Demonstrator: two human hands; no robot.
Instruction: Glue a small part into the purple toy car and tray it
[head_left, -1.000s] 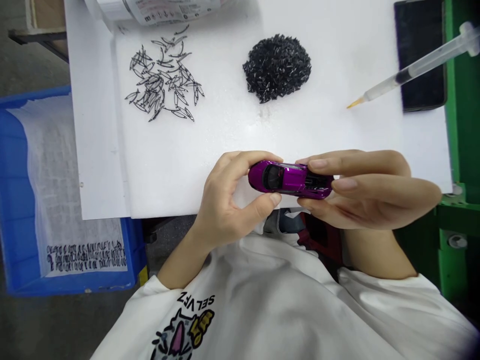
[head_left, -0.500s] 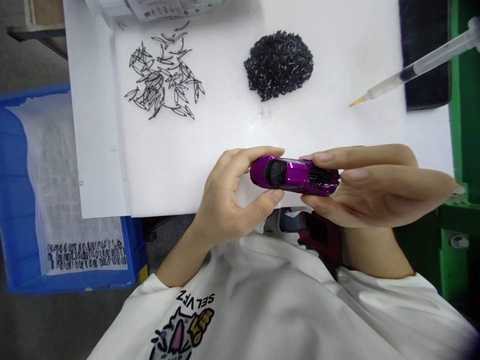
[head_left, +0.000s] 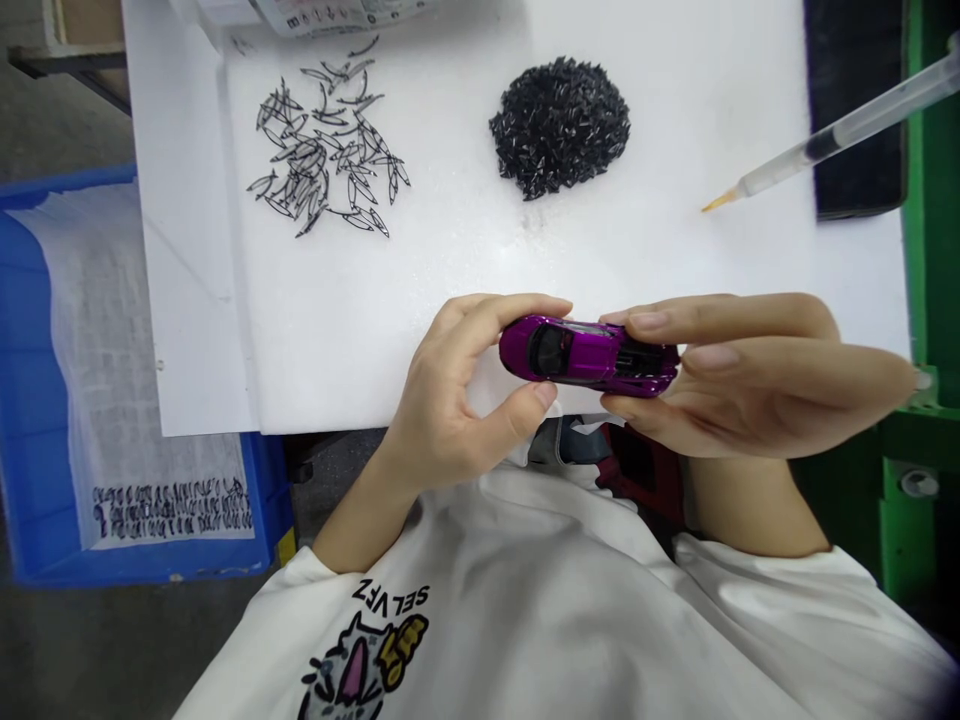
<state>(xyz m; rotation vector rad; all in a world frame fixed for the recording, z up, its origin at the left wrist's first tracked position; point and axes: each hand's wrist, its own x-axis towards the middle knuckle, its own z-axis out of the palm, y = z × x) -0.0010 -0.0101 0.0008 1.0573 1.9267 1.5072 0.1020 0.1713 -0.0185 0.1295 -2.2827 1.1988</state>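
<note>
Purple die-cast toy car (head_left: 589, 355) pinched at both ends by fingers (head_left: 652, 320) of L hand (head_left: 457, 400) and R hand (head_left: 742, 375); looks light, stiff, prob. slippery, best held by its sides.

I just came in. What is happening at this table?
A person holds a purple toy car, the left hand and right hand each gripping one end. On the white foam sheet beyond it lie a heap of small black pieces and scattered thin curved pieces. A syringe points in from the right.
</note>
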